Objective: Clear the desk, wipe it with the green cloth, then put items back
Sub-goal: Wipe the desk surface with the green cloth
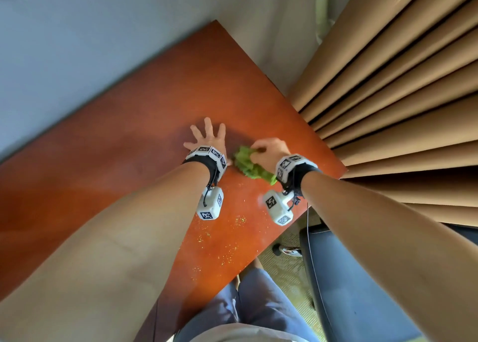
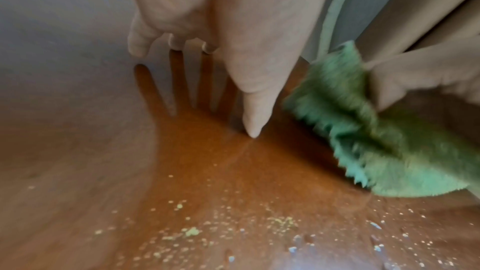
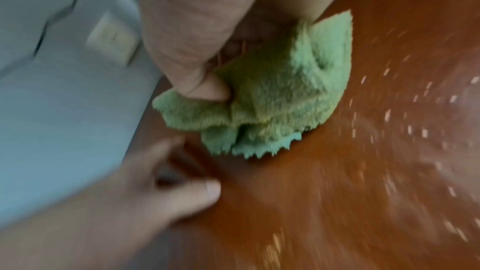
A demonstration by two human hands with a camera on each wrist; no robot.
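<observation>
Reddish-brown and glossy, one desk [image 1: 144, 124] runs between a pale grey wall [image 1: 77, 44] and tan pleated curtains [image 1: 401, 83]. Two bare forearms reach over it, each with one white marker-covered wristband.

The left hand [image 1: 207, 137] lies flat on the wood with its fingers spread wide and straight, holding nothing; in the left wrist view the thumb tip touches the surface. Just beside it, the right hand [image 1: 271, 151] has its fingers curled round one green cloth [image 1: 249, 166], bunched into a wad and pressed on the desk near the edge by the curtains. In the right wrist view the thumb [image 3: 205, 87] digs into the fluffy folds.

Many yellowish crumbs [image 1: 222, 238], too many and too small to count, are scattered over the near part of the desk, towards the person. One dark blue chair [image 1: 349, 277] stands at the desk's end, beside the person's blue shorts [image 1: 258, 308].
</observation>
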